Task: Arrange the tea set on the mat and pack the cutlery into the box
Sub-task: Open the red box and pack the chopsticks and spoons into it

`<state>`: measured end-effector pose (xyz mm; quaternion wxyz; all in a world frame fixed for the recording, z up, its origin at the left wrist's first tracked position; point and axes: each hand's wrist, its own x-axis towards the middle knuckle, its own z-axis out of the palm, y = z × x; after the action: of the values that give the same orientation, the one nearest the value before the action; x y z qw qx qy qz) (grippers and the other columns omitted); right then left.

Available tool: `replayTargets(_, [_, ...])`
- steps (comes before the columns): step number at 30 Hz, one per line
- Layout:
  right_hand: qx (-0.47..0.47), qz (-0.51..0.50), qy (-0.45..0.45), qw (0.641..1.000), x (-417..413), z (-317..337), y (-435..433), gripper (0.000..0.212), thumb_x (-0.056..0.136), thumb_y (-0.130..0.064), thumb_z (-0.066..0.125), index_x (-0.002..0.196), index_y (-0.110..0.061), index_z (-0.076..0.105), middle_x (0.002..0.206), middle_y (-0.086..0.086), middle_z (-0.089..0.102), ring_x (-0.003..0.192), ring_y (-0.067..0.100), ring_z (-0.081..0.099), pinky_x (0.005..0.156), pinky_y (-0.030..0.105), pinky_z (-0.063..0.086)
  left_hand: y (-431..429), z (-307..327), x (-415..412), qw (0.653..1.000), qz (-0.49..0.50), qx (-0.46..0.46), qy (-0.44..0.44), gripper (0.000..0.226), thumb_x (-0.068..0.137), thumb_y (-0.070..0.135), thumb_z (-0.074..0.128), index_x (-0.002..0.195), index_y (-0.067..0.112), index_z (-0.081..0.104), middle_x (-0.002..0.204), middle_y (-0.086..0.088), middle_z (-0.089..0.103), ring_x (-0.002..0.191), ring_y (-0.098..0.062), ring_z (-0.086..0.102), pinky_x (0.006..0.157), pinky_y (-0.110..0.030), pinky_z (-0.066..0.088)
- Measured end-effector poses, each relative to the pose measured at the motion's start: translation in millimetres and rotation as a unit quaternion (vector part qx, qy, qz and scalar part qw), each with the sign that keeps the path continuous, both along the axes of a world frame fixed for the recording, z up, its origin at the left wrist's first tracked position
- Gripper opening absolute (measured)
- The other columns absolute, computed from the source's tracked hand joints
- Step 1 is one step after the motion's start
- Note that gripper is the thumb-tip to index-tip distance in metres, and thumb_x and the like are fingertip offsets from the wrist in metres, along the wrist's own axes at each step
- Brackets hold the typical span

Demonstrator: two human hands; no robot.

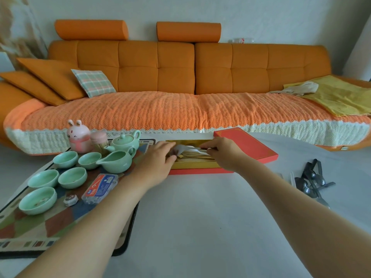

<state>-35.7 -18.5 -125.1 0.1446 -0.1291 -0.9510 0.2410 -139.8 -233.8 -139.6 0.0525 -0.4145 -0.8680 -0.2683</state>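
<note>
Fingers (207, 147) of right hand (225, 154) and left hand (158, 160) pinch pale cutlery (193, 151) inside the gold-lined box (196, 166) (packing step), so the dark spoons (313, 180) right of the box probably come next.

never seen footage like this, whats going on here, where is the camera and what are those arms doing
No machine here: the grips are a person's bare hands, filmed by one wide camera worn on the head, looking forward and down. The left grip and right grip reach into a gold-lined red box on a white table, each pinching an end of the pale cutlery in it. A red lid lies beside it. Left, a green teapot and cups stand on a patterned mat. Right, dark spoons lie loose, not yet packed.
</note>
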Motion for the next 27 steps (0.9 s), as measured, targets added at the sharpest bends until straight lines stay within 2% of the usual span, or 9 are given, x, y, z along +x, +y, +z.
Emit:
replayTargets(2, [0.009, 0.007, -0.013, 1.000, -6.1, -0.3, -2.2, 0.034, 0.100, -0.006, 0.047, 0.122, -0.021, 0.069, 0.070, -0.027, 0.047, 0.064, 0.003, 0.054, 0.062, 0.008, 0.045, -1.0, -2.0, -1.5, 0.999, -0.020, -0.034, 0.017, 0.051, 0.103, 0.036, 0.043, 0.151, 0.025, 0.035, 0.155, 0.008, 0.034, 0.141, -0.014, 0.032, 0.113, -0.037, 0.031])
replayTargets(3, [0.011, 0.013, -0.024, 1.000, -8.6, -0.3, -4.4, 0.034, 0.100, -0.007, 0.047, 0.122, -0.021, 0.069, 0.075, -0.026, 0.051, 0.070, 0.004, 0.057, 0.074, 0.014, 0.049, -1.5, -2.8, -2.5, 0.998, -0.027, -0.056, 0.027, 0.051, 0.103, 0.038, 0.041, 0.152, 0.026, 0.033, 0.157, 0.009, 0.031, 0.143, -0.013, 0.029, 0.114, -0.037, 0.028])
replayTargets(4, [0.012, 0.017, -0.036, 0.999, -11.1, -1.2, -5.5, 0.035, 0.100, -0.007, 0.047, 0.121, -0.023, 0.070, 0.084, -0.023, 0.059, 0.072, 0.007, 0.059, 0.077, 0.020, 0.051, -2.2, -3.4, -2.8, 0.996, -0.031, -0.079, 0.037, 0.052, 0.103, 0.041, 0.039, 0.153, 0.028, 0.031, 0.159, 0.010, 0.028, 0.145, -0.012, 0.026, 0.115, -0.036, 0.026])
replayTargets(7, [0.016, 0.013, -0.072, 0.997, -17.7, -7.4, -2.8, 0.035, 0.099, -0.010, 0.048, 0.118, -0.029, 0.070, 0.112, -0.007, 0.068, 0.080, 0.012, 0.063, 0.064, 0.019, 0.048, -2.3, -6.5, -4.1, 0.988, -0.036, -0.134, 0.066, 0.055, 0.103, 0.048, 0.034, 0.155, 0.031, 0.026, 0.161, 0.010, 0.022, 0.148, -0.011, 0.016, 0.117, -0.035, 0.019])
replayTargets(10, [0.025, 0.014, -0.071, 0.997, -16.1, -8.8, -1.7, 0.031, 0.098, -0.016, 0.050, 0.115, -0.031, 0.072, 0.112, -0.009, 0.066, 0.085, 0.012, 0.063, 0.069, 0.020, 0.050, -0.3, -9.5, -1.5, 0.985, -0.039, -0.144, 0.084, 0.057, 0.102, 0.050, 0.034, 0.155, 0.029, 0.025, 0.161, 0.009, 0.021, 0.148, -0.011, 0.017, 0.117, -0.036, 0.020])
replayTargets(14, [0.047, 0.034, 0.011, 0.998, -6.2, -12.8, -7.1, 0.026, 0.097, -0.023, 0.053, 0.114, -0.024, 0.073, 0.104, -0.011, 0.063, 0.080, 0.003, 0.057, 0.062, 0.008, 0.037, 1.6, -9.4, 1.3, 0.986, -0.040, -0.135, 0.085, 0.058, 0.100, 0.050, 0.038, 0.153, 0.027, 0.028, 0.159, 0.007, 0.026, 0.146, -0.013, 0.023, 0.115, -0.038, 0.026])
replayTargets(19, [0.081, 0.075, 0.027, 0.994, 9.0, -20.7, -11.4, 0.030, 0.099, -0.028, 0.052, 0.121, -0.018, 0.069, 0.115, -0.002, 0.062, 0.102, 0.011, 0.057, 0.090, 0.023, 0.043, 3.8, -8.0, 5.3, 0.984, -0.032, -0.148, 0.092, 0.059, 0.100, 0.050, 0.038, 0.152, 0.025, 0.028, 0.159, 0.005, 0.025, 0.145, -0.016, 0.025, 0.113, -0.039, 0.031])
replayTargets(23, [0.083, 0.066, 0.078, 0.991, 28.5, -12.9, -8.6, 0.029, 0.093, -0.018, 0.061, 0.121, -0.018, 0.069, 0.122, -0.001, 0.063, 0.113, 0.014, 0.056, 0.096, 0.022, 0.040, 8.2, -3.2, 16.3, 0.983, -0.037, -0.137, 0.120, 0.059, 0.100, 0.049, 0.040, 0.152, 0.024, 0.027, 0.157, 0.004, 0.027, 0.143, -0.017, 0.027, 0.111, -0.038, 0.030])
replayTargets(27, [0.098, 0.058, 0.094, 0.989, 53.7, -6.4, 3.5, 0.027, 0.090, -0.013, 0.061, 0.113, -0.021, 0.072, 0.118, -0.005, 0.063, 0.107, 0.012, 0.059, 0.092, 0.025, 0.047, 22.6, 8.5, 39.0, 0.988, -0.073, -0.054, 0.125, 0.051, 0.097, 0.040, 0.051, 0.144, 0.022, 0.043, 0.135, 0.007, 0.045, 0.128, -0.016, 0.041, 0.103, -0.033, 0.036])
